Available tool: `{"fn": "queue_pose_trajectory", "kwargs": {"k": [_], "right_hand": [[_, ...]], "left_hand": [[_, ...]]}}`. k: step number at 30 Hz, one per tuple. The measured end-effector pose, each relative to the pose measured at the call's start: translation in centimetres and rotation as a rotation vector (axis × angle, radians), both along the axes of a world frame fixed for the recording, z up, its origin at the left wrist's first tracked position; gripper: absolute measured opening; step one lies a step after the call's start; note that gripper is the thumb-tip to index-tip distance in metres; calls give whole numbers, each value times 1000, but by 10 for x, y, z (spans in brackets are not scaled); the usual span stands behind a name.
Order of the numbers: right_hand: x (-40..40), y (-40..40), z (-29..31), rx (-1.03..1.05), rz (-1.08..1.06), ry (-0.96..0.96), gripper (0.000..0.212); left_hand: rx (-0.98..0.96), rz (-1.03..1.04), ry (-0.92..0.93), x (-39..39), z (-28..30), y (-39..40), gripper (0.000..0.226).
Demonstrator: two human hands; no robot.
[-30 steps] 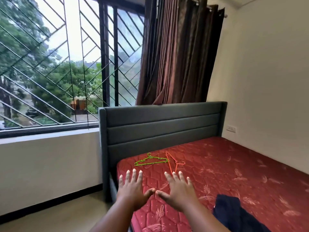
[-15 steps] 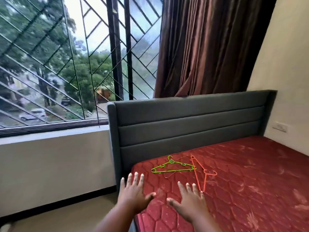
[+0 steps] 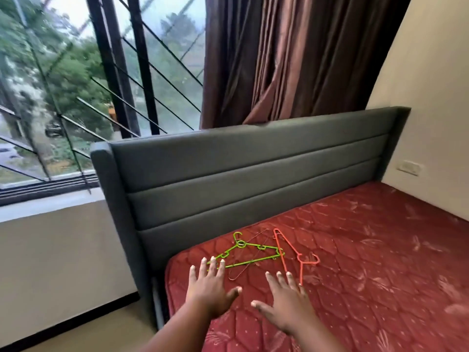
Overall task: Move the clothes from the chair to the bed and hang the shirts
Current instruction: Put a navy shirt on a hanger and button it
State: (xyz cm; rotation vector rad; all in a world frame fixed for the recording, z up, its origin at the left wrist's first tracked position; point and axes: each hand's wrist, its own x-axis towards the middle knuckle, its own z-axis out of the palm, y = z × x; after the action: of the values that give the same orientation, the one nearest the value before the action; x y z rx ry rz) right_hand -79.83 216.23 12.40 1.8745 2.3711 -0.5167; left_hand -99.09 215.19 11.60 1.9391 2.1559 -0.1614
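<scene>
Left hand [image 3: 206, 285] and right hand [image 3: 286, 301] spread flat, palms down, empty, over near-left corner of bed [image 3: 368, 262].
Green hanger [image 3: 247, 254], thin brown hanger [image 3: 251, 257] and orange hanger [image 3: 295, 254] lie overlapping on mattress just beyond fingertips; left fingertips over green hanger's end. No clothes visible.

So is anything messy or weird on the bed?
A bit messy: three hangers lie in a tangle on the red mattress near the headboard. The green hanger overlaps a thin wire hanger, and the orange hanger crosses its end. Nothing looks broken.
</scene>
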Motion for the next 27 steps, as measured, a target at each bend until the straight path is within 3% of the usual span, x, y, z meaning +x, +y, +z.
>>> {"fn": "queue_pose_trajectory", "kwargs": {"k": [1, 4, 10, 18, 22, 27], "right_hand": [[-2, 17, -5, -12, -6, -4, 139], [-21, 84, -44, -85, -64, -8, 95], [-78, 196, -154, -311, -131, -3, 55], [-157, 250, -266, -556, -228, 22, 51], [-175, 258, -286, -622, -299, 14, 39], [-180, 261, -302, -628, -347, -4, 39]], "left_hand": [[-12, -15, -3, -3, -7, 18, 90], [-83, -94, 3, -21, -47, 88, 89], [-280, -183, 20, -71, -137, 201, 94], [-447, -351, 121, -124, -219, 227, 91], [-458, -388, 116, -129, -237, 242, 90], [-460, -375, 50, -124, -247, 251, 86]]}}
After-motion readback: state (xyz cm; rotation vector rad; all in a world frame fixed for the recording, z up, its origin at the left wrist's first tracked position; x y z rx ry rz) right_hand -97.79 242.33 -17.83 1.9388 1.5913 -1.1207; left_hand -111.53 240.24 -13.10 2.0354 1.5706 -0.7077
